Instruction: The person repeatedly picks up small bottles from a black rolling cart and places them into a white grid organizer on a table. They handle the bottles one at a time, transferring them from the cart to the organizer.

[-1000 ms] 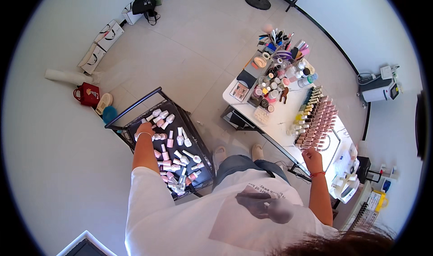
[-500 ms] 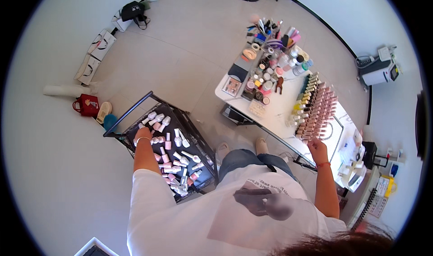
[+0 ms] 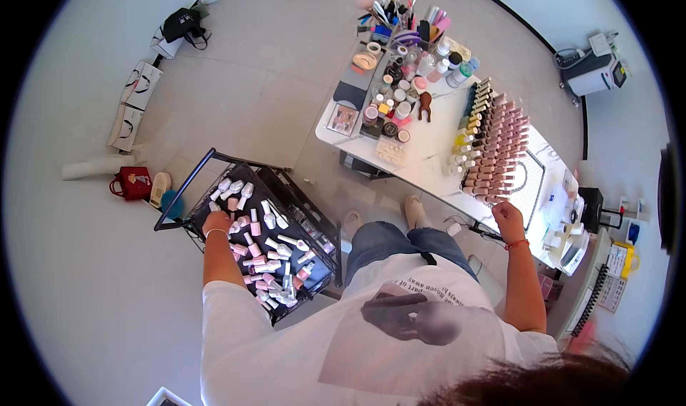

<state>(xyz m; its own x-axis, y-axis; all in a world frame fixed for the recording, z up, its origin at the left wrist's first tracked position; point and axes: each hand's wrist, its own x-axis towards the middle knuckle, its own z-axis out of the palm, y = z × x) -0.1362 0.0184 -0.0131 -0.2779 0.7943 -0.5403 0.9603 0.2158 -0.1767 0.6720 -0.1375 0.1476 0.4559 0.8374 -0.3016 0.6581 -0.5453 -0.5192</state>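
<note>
Many nail-polish bottles [image 3: 255,224] lie in the black trolley tray [image 3: 261,191] at left, long axes pointing various ways; the left hand [image 3: 217,222] curls among them. The half-curled right hand [image 3: 509,221] is near rows of pink bottles [image 3: 498,145] on the right-hand table [image 3: 437,145]; I cannot tell either grip. Dark lettering [image 3: 437,291] crosses the T-shirt [image 3: 286,352].

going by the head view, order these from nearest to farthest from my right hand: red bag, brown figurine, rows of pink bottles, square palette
From the right hand:
1. rows of pink bottles: just beyond it, on the table's right side
2. brown figurine: farther up the table
3. square palette: table's left end
4. red bag: far left, beyond the cart
</note>
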